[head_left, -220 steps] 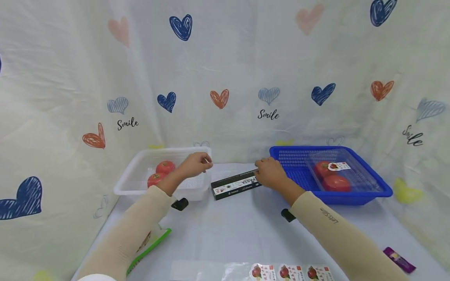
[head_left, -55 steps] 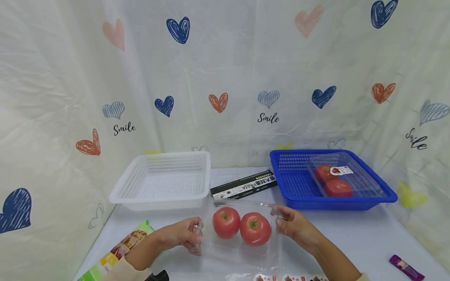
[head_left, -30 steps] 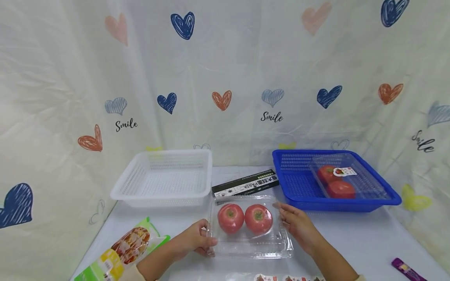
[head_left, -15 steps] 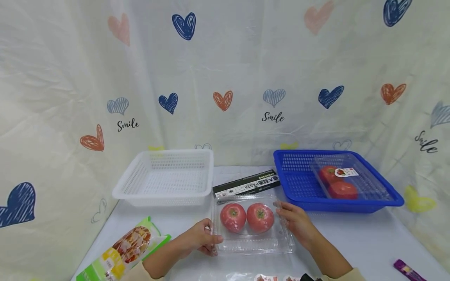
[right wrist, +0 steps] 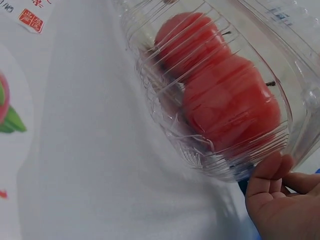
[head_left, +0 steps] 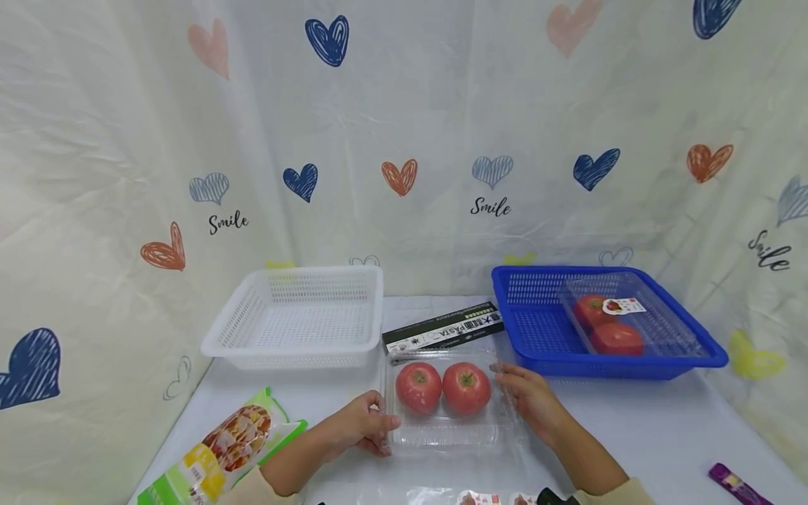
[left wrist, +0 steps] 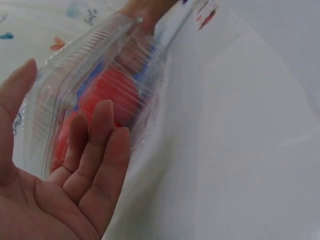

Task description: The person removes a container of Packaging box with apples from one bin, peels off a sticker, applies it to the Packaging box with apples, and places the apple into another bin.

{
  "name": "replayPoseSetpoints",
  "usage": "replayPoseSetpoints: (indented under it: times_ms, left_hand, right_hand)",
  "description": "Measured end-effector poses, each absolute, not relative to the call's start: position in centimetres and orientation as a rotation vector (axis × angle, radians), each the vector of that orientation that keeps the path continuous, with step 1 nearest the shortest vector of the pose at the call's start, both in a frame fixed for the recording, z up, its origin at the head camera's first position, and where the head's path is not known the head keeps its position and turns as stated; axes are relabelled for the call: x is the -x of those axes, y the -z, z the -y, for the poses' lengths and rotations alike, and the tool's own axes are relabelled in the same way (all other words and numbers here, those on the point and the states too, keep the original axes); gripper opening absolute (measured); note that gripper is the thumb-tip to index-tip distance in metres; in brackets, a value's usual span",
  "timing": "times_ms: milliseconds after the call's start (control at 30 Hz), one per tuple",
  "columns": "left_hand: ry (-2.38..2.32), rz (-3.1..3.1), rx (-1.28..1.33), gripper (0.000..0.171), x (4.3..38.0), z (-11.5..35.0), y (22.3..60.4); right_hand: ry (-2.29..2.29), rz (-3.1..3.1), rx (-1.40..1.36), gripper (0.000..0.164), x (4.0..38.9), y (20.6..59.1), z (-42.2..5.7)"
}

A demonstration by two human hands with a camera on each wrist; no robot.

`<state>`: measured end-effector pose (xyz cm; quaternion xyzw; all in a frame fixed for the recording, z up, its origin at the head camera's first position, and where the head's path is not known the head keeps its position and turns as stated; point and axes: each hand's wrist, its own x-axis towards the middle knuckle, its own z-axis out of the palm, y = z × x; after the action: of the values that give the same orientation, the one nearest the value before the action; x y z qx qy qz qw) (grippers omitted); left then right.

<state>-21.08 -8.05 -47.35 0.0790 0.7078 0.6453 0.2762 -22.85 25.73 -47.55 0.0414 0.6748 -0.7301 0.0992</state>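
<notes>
A clear plastic clamshell container [head_left: 451, 436] with two red tomatoes [head_left: 419, 388] inside is at the middle front in the head view, its lid down over them. My left hand [head_left: 365, 425] holds its left side, thumb over the near left corner and fingers low along the side. On the right, my right hand [head_left: 529, 398] pinches the rim, the thumb and fingertips meeting at the edge in the right wrist view. Seen from the side there, the tomatoes [right wrist: 230, 102] sit behind ribbed plastic. In the left wrist view, the fingers [left wrist: 112, 145] lie against the ribbed wall.
Behind the container lies a black-and-white pasta box [head_left: 442, 330]. A white basket [head_left: 293, 354] stands back left. The blue basket [head_left: 524, 361] back right holds a labelled container of tomatoes [head_left: 615, 339]. A food bag [head_left: 221, 449], a purple packet [head_left: 735, 482] and tomato stickers [head_left: 477, 497] lie nearer.
Tomatoes that were in the white basket 7.3 seconds ago are now in the clear container. My hands have come from the baskets to its sides. Over the last half second they barely move.
</notes>
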Motion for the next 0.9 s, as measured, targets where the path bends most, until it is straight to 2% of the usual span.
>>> replayPoseSetpoints:
  times_ms: [300, 433, 567, 733, 900]
  left_hand:
    - [-1.638, -1.884, -0.364, 0.028, 21.2, 9.9, 47.9]
    - [-1.458, -1.985, -0.495, 0.021, 20.7, 11.2, 48.3]
    - [-1.243, -2.115, -0.67, 0.019, 19.2, 11.3, 48.6]
    - [-0.957, -2.321, -0.871, 0.029, 17.0, 10.0, 48.2]
    - [-0.624, -2.609, -1.113, 0.044, 15.4, 8.2, 48.8]
  right_hand:
    - [1.954, -2.148, -0.065, 0.066, 21.4, 46.7, -27.2]
    - [1.744, -2.275, -0.015, 0.06, 19.6, 45.8, -29.0]
    - [1.509, -2.326, 0.188, 0.049, 17.5, 45.7, -31.4]
    - [1.192, -2.434, 0.384, 0.039, 15.2, 46.3, -32.5]
    - [0.944, -2.529, 0.374, 0.04, 13.5, 46.4, -30.5]
